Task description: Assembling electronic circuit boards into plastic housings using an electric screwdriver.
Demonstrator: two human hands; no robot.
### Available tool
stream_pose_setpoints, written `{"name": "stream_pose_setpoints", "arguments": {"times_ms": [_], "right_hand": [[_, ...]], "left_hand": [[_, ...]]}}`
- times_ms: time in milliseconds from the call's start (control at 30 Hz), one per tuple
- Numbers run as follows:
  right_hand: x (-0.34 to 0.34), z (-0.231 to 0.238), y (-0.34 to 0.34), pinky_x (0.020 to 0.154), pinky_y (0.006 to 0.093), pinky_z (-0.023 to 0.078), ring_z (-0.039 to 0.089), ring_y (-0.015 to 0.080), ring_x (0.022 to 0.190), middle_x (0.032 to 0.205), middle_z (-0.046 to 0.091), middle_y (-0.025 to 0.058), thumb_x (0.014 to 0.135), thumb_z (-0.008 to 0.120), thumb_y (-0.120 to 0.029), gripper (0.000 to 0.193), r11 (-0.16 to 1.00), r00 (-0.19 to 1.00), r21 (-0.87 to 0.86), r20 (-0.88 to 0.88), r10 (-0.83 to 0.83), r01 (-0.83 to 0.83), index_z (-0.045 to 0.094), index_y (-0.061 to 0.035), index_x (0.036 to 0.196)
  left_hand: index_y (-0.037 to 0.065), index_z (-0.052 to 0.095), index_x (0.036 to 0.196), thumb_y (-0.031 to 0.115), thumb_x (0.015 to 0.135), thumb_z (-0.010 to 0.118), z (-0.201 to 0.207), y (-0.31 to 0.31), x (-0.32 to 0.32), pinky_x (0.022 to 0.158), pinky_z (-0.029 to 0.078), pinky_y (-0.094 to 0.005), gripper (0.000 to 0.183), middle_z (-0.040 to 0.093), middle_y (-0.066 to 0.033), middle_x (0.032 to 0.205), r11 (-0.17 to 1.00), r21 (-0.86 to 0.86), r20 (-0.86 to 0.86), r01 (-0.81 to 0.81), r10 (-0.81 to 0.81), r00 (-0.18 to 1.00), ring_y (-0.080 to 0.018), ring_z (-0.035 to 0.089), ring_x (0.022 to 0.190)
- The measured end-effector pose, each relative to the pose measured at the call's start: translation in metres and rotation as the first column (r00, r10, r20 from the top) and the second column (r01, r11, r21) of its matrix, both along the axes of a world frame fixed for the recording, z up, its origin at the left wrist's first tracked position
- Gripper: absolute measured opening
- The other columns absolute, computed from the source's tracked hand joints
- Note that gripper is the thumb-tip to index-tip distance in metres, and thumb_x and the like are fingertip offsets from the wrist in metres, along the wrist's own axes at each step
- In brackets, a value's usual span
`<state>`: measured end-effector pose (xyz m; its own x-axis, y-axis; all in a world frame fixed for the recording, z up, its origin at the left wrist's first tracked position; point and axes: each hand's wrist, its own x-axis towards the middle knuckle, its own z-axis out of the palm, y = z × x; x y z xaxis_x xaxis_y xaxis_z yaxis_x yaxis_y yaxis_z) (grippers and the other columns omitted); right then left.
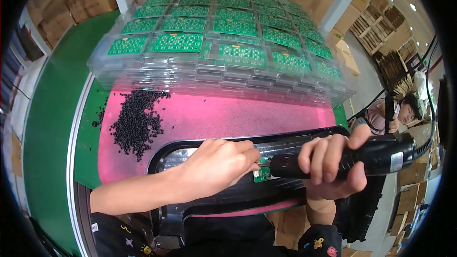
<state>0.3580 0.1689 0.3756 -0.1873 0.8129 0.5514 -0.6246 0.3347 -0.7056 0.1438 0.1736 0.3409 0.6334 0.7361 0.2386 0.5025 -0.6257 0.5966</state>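
Observation:
My right hand point(333, 162) is wrapped round a black electric screwdriver point(381, 154), held nearly level with its tip pointing left. The bit reaches over a small green circuit board point(261, 175) that lies in a long black plastic housing point(209, 205). My left hand point(221, 164) is closed, its thumb and fingertips pinched together right at the bit's end above the board. What those fingers hold, if anything, is hidden. Part of the board is covered by the screwdriver and my hands.
A pile of small black parts point(138, 121) lies on the pink mat point(228, 114), left of the housing. Behind stand stacked clear plastic trays point(190, 74) filled with green circuit boards point(178, 43). A cord trails from the screwdriver. At the right, another person point(381, 114) is nearby.

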Motion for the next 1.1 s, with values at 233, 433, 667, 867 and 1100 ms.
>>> {"name": "stream_pose_setpoints", "arguments": {"times_ms": [233, 433, 667, 867, 1100], "right_hand": [[-0.003, 0.001, 0.002, 0.041, 0.0251, 0.042, 0.049, 0.0085, 0.039, 0.055, 0.051, -0.0037, 0.094, 0.057, -0.031, 0.028, 0.985, 0.995, 0.148, -0.049, -0.088, 0.094, 0.039, -0.0146, 0.107], [0.002, 0.003, -0.003, 0.048, 0.0331, 0.047, 0.052, 0.0155, 0.043, 0.06, 0.056, 0.0035, 0.092, 0.067, -0.028, 0.036, 0.996, 0.995, 0.089, -0.102, 0.022, -0.013, 0.039, -0.0131, 0.111], [0.003, 0.008, -0.016, 0.064, 0.0379, 0.046, 0.051, 0.017, 0.06, 0.068, 0.054, 0.0075, 0.08, 0.074, -0.005, 0.038, 0.98, 0.986, -0.113, -0.001, 0.166, -0.165, 0.045, -0.003, 0.105], [-0.005, -0.002, -0.017, 0.065, 0.0344, 0.045, 0.051, 0.0155, 0.062, 0.068, 0.053, 0.006, 0.078, 0.07, 0.005, 0.037, 0.965, 0.977, -0.2, 0.098, 0.189, -0.167, 0.048, -0.0029, 0.106], [-0.012, -0.011, -0.011, 0.062, 0.0348, 0.046, 0.049, 0.015, 0.056, 0.064, 0.053, 0.0044, 0.078, 0.071, 0.002, 0.032, 0.977, 0.965, -0.07, 0.161, 0.208, -0.199, 0.05, -0.0015, 0.102]], "left_hand": [[0.002, 0.064, 0.09, 0.016, 0.086, 0.07, 0.003, 0.006, 0.0, 0.057, 0.05, -0.0426, 0.015, 0.065, -0.0092, 0.085, 0.994, 0.011, 0.139, 0.111, -0.111, 0.984, -0.0325, 0.066, 0.073], [0.001, 0.066, 0.094, 0.01, 0.084, 0.073, 0.003, 0.008, 0.005, 0.07, 0.052, -0.0385, 0.015, 0.068, -0.009, 0.087, 0.985, -0.024, 0.31, 0.17, -0.154, 0.938, -0.028, 0.068, 0.082], [0.002, 0.067, 0.092, 0.004, 0.082, 0.072, 0.008, 0.004, 0.003, 0.069, 0.05, -0.0343, 0.011, 0.069, -0.0089, 0.087, 0.988, 0.15, 0.188, -0.04, 0.012, 0.982, -0.0268, 0.067, 0.081], [-0.001, 0.065, 0.096, 0.001, 0.083, 0.069, 0.001, 0.005, 0.004, 0.07, 0.052, -0.0407, 0.014, 0.066, -0.0143, 0.088, 0.994, 0.101, 0.234, -0.038, 0.013, 0.972, -0.0323, 0.065, 0.082], [-0.002, 0.063, 0.095, 0.003, 0.084, 0.068, -0.001, 0.004, -0.001, 0.07, 0.052, -0.0414, 0.012, 0.064, -0.0137, 0.088, 0.995, 0.085, 0.216, -0.047, 0.027, 0.976, -0.0334, 0.063, 0.083]]}}
